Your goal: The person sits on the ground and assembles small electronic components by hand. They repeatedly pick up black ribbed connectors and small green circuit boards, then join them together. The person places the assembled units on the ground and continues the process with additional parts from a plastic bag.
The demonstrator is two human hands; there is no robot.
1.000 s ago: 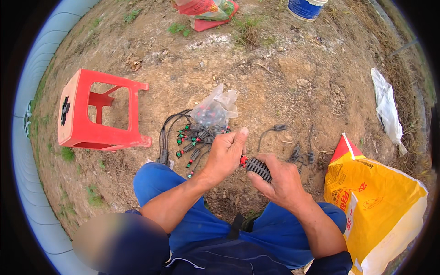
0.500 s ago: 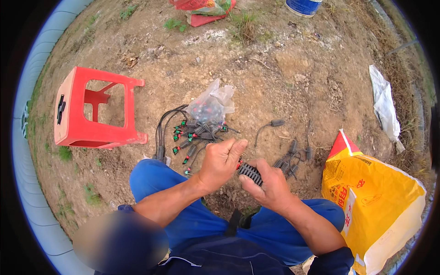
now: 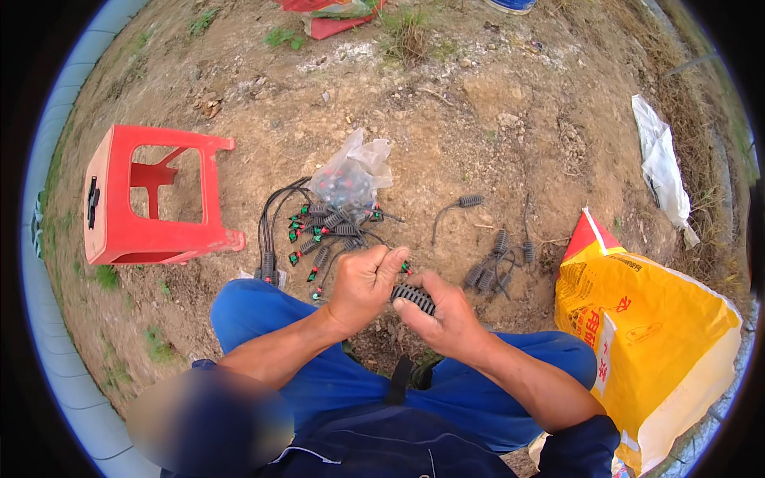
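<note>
Toward five o'clock from the view's centre, the right hand (image 3: pixel 446 315) curls snugly around a black ribbed cylinder (image 3: pixel 413 299), apparently steadying it beside the closed left hand (image 3: pixel 363 285), whose contents cannot be told.

1 red stool (image 3: pixel 119 195), lying on its side (a black piece (image 3: pixel 94 201) marks its seat); 1 yellow sack (image 3: pixel 645 327), right; 1 crumpled white sheet (image 3: pixel 663 163), beyond; 1 blue container (image 3: pixel 511 5), partly in view, far edge.

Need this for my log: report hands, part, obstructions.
Right hand gripping ribbed part. Left hand closed beside it, contents hidden. Pile of parts beyond; nothing seen blocking hands.
</note>
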